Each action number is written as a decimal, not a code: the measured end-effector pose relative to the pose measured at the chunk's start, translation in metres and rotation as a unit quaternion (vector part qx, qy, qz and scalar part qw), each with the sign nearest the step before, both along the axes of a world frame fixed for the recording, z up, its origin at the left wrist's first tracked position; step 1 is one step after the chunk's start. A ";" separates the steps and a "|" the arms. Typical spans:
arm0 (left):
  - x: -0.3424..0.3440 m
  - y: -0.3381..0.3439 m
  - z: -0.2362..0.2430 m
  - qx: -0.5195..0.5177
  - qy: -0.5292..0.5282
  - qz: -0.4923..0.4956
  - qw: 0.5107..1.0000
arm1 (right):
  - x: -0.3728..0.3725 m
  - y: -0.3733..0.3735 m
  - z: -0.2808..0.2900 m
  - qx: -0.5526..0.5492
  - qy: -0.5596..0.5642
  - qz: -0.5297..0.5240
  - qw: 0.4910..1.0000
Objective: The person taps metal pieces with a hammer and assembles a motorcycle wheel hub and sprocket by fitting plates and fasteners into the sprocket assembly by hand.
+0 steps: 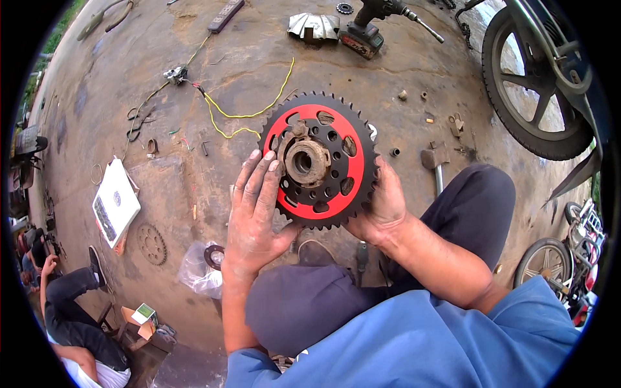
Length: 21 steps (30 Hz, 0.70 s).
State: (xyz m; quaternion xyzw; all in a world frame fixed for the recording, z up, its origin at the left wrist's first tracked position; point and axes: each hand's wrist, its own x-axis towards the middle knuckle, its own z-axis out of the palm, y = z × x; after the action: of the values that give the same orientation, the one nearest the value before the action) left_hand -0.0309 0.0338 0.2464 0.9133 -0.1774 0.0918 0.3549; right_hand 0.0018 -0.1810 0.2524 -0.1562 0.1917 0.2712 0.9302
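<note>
A black toothed sprocket with a red ring [356, 174] is held up between my two hands in the middle of the view. A rusty, grimy hub [314, 161] sits at its centre, with a bore through it. My left hand [252, 213] grips the lower left rim, fingertips lying against the front face beside the hub. My right hand [385, 210] is closed on the right rim, most of its fingers hidden behind the sprocket. Yellow wires [236, 116] lie on the stained floor behind it.
A drill [365, 35], motorbike wheel [501, 84] and hammer [433, 158] lie or stand beyond. On the left are papers [113, 200], a thin sprocket [152, 244], a plastic bag [194, 271] and a seated person [77, 310]. A parked motorbike [563, 258] is at right.
</note>
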 end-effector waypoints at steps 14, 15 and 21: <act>-0.051 -0.031 -0.146 -0.617 0.142 0.272 0.725 | -0.002 0.044 -0.013 -0.360 -0.119 0.260 0.888; -0.054 -0.028 -0.139 -0.671 0.208 0.279 0.655 | -0.002 0.053 -0.023 -0.376 -0.132 0.269 0.877; -0.109 0.008 -0.184 -0.851 0.247 0.236 0.399 | 0.014 0.063 -0.029 -0.518 -0.323 0.390 0.690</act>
State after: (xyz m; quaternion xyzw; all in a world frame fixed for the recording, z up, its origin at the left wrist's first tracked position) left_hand -0.1397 0.0414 0.0623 0.1267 0.3108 0.0458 0.9409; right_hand 0.0161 -0.1182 0.2229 -0.7515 -0.0887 0.4006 0.5165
